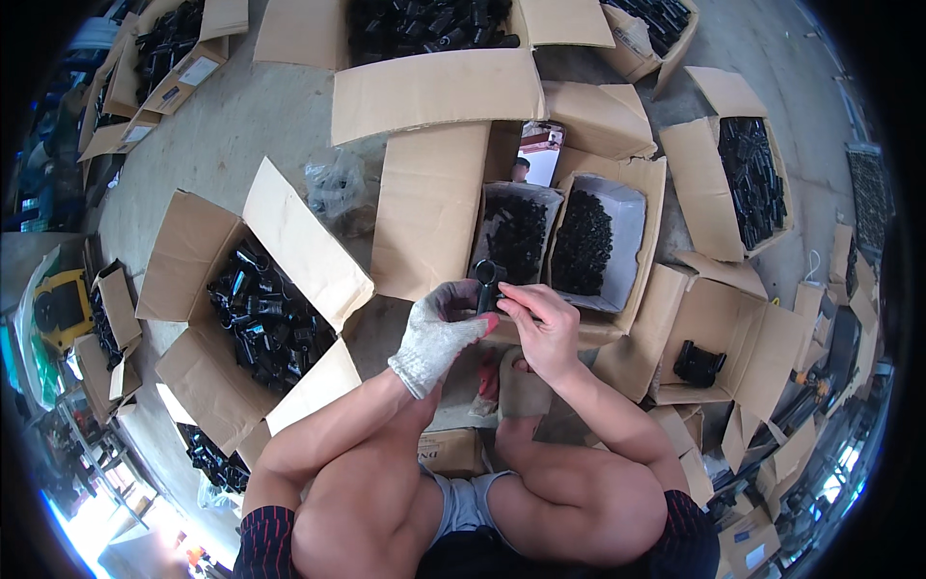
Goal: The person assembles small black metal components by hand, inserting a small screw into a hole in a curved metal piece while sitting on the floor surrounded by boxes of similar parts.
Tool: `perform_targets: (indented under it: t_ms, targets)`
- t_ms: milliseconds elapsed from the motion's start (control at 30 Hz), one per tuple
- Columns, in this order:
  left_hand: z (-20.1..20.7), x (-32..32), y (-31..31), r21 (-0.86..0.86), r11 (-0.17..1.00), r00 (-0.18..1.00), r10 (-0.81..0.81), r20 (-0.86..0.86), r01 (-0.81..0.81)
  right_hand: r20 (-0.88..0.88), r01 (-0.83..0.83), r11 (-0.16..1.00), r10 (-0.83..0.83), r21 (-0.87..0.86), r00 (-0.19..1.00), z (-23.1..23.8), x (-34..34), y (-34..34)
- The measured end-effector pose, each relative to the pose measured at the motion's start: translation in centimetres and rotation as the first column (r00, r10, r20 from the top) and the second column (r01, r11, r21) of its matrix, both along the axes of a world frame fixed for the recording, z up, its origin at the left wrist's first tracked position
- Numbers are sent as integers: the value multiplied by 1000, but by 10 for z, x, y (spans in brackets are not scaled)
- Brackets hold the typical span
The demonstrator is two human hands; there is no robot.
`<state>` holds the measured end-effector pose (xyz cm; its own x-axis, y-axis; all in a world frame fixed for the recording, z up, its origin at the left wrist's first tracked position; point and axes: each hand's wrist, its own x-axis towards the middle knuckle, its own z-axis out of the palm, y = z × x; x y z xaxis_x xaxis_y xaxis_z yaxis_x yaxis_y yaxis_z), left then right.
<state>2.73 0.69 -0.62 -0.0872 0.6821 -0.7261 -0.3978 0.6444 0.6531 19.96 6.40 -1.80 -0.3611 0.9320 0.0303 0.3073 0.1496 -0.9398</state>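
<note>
In my left hand [439,328], which wears a pale knit glove, is a black part with a round ring at its top [487,274]. The glove's fingers are wrapped round it. My bare right hand [542,323] meets it from the right, thumb and forefinger pinched at the part's side; whatever small piece they may grip is hidden. Just beyond my hands stands an opened cardboard box [431,212] holding two grey-lined trays. Small black pieces fill the left tray [514,232] and the right tray [584,241].
A phone [538,154] leans at the back of that box. To the left, an open carton [193,251] holds many black parts. Another carton [434,92] of black parts lies ahead. At the right, a carton [719,318] contains a few black parts. A clear plastic bag [335,188] rests on the floor.
</note>
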Motion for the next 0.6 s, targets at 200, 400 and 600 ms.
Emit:
perform_targets:
  t_ms: [200, 400, 600]
  targets:
    - [7, -2, 4, -39, 999, 999, -36, -13, 36, 2, -17, 999, 17, 27, 1000, -3, 4, 1]
    - [5, -5, 1, -20, 999, 999, -37, -19, 37, 30, -35, 998, 34, 56, 999, 1, 2, 1]
    - [3, -3, 1, -4, 1000, 1000, 6, 7, -6, 65, -45, 996, 40, 77, 997, -1, 3, 2]
